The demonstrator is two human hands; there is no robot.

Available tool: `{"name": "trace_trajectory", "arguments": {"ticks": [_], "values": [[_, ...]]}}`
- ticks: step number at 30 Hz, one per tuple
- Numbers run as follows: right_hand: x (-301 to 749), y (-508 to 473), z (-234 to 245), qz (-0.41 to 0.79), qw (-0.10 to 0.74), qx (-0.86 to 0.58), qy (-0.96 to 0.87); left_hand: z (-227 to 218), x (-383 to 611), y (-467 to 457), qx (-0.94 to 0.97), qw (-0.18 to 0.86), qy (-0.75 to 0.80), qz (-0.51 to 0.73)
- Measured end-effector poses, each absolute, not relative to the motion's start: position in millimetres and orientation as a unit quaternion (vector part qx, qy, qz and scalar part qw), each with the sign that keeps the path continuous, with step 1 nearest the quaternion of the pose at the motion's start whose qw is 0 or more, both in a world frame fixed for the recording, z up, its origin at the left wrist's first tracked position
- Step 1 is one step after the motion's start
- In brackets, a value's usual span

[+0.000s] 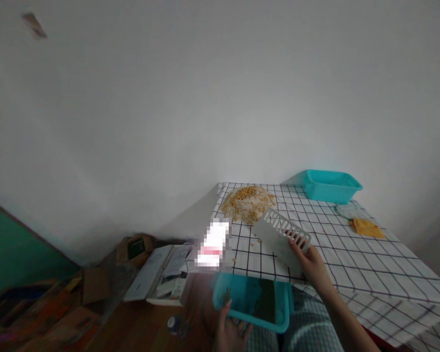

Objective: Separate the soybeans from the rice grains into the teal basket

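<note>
My left hand (231, 330) grips the near rim of a teal plastic basin (254, 320) at the table's front edge, above my lap. A dark patch shows inside the basin; I cannot make out what it is. My right hand (310, 264) is closed on a pale plastic piece (280, 239) with a row of slots along its upper edge. It is tilted over the table, its far end near a pile (247, 203) of yellow grains or beans mixed with white grains. A few loose yellow bits lie between the pile and the basin.
A white checked tablecloth (324, 234) covers the table. Another teal basin (332, 188) stands by the wall, near a yellow cloth (366, 227) and a clear plastic item (348, 211). An open white box (168, 278), a cardboard box (134, 249) and a bottle (176, 325) are at lower left.
</note>
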State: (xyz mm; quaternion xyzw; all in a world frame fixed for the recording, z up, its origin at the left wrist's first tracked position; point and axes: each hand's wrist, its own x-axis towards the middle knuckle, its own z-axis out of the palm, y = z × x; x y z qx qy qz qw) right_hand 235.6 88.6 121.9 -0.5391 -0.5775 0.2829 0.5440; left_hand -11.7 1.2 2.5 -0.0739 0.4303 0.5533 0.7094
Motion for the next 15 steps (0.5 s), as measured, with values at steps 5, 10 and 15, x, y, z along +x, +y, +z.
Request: {"name": "trace_trajectory", "arguments": {"ticks": [5, 10, 15], "values": [[238, 93, 119, 0.286, 0.549, -0.559, -0.551, 2, -13, 2, -0.084, 0.712, 0.435, 0.544], [240, 92, 115, 0.281, 0.532, -0.566, -0.564, 12, -13, -2, -0.072, 0.724, 0.411, 0.549], [238, 93, 116, 0.281, 0.536, -0.549, -0.576, 16, -12, -1, -0.07, 0.721, 0.417, 0.548]]}}
